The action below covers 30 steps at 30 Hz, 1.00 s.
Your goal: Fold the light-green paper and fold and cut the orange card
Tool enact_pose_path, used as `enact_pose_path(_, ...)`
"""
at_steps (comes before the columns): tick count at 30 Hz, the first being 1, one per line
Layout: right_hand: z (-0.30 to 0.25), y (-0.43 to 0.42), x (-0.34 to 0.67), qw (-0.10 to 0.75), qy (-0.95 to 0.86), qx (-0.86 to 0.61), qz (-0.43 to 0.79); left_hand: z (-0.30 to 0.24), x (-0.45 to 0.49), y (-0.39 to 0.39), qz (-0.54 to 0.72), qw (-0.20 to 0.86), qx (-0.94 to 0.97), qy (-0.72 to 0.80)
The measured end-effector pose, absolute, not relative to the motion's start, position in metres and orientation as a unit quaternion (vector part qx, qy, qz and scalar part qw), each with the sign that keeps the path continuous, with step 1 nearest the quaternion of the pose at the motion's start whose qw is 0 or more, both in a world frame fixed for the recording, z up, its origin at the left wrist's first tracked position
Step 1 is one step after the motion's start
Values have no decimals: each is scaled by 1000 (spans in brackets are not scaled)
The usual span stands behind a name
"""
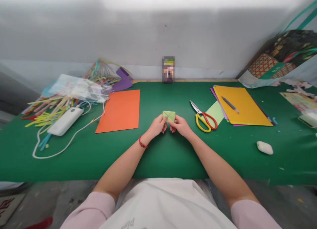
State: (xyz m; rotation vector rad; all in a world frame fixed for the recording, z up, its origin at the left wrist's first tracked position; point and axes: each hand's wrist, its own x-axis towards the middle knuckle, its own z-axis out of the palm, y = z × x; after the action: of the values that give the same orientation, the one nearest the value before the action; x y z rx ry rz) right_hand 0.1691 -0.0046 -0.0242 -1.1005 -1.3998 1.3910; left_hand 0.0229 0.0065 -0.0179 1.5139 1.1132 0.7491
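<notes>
Folded green paper [169, 114] is at the middle of the frame, pinched between your left hand [157, 125] and your right hand [182, 126], above the green desk [168, 159]. Both hands are closed on it: your left thumb and fingers have its lower left, your right its lower right, and your two thumbs lie close together over its face. It reaches just beyond your fingers, toward the top of the frame; neither hand is nearer, since each touches it. The part that shows runs a little longer from left to right than from top to bottom, but your fingers cover the lower edge, so its true long axis is uncertain. Whether it rests on the desk or is raised off it, you cannot tell from here.

Right of centre, near your right hand, lie scissors [198, 111] with their blades toward the upper left. Past them a light green sheet [216, 113] appears to reach under a stack topped by a golden-yellow sheet [247, 107], which carries a pen [230, 105]. Left of centre, an orange sheet [121, 112] lies apart from your left hand; farther left are a white power bank [66, 122] and a heap of paper strips [66, 102].
</notes>
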Motion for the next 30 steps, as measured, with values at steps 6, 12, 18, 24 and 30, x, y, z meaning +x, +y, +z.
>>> enact_pose_path(6,-15,-3,175,415,-502,-435,621,-16,21,2,330,389,709,486)
enact_pose_path(12,-12,-4,173,426,-431,-430,669,-14,19,0,301,378,744,462)
enact_pose_path(18,-10,-8,172,411,-459,-408,673,-15,21,-2,347,406,721,441)
enact_pose_path(24,-3,2,176,320,-489,-412,699,-12,18,0,369,433,688,450)
enact_pose_path(30,16,50,193,442,-602,-553,369,-8,16,1,462,538,561,428)
